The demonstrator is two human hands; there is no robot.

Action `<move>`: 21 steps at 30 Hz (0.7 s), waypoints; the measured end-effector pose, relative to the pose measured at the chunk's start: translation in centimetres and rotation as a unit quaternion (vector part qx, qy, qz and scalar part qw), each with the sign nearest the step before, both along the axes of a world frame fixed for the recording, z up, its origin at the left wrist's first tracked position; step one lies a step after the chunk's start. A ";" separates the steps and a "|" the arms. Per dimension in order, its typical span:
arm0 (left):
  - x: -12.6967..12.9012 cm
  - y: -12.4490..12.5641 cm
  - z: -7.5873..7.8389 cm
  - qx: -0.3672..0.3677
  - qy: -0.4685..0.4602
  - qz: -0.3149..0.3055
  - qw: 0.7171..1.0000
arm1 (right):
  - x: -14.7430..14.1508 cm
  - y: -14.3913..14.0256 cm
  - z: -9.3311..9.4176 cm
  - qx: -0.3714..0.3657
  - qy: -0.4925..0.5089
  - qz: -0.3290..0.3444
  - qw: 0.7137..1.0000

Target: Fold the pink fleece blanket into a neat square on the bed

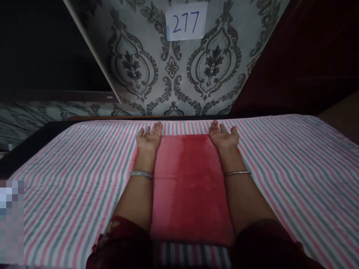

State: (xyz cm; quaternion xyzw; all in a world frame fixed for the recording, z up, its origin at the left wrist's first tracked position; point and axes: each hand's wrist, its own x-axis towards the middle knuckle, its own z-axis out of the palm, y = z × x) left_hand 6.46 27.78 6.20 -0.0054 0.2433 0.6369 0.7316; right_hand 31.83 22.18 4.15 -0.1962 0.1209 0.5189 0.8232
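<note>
A red and pink towel-like cloth, seemingly folded into a rectangle, lies flat in the middle of the striped sheet. My left hand rests palm up at its far left corner, fingers spread and pointing away from me. At the far right corner lies my right hand, also palm up with its fingers apart. Both forearms run along the cloth's sides and cover parts of its edges. Neither hand holds anything. Each wrist wears a bangle.
Behind the sheet rises a patterned wall with a paper marked 277 on it. A dark screen-like panel hangs at the left. On the right stands a dark red panel. A pixelated patch covers the lower left.
</note>
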 end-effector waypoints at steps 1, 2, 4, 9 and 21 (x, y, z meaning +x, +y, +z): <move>0.0 0.1 -0.1 0.001 -0.002 0.005 1.000 | 0.0 0.0 0.0 -0.001 0.006 0.000 1.000; -0.1 0.1 -0.2 0.002 -0.003 0.007 1.000 | 0.1 -0.1 0.0 -0.002 0.010 0.000 1.000; -0.2 0.2 -0.4 0.000 -0.001 0.000 1.000 | 0.3 -0.2 0.0 -0.001 0.016 0.003 1.000; -0.8 0.1 -0.4 0.006 -0.004 -0.010 1.000 | 0.7 -0.7 0.0 0.036 0.030 0.022 0.999; -2.0 1.1 -0.6 0.010 -0.017 0.028 0.999 | 1.3 -0.7 -0.3 0.045 0.036 0.018 0.998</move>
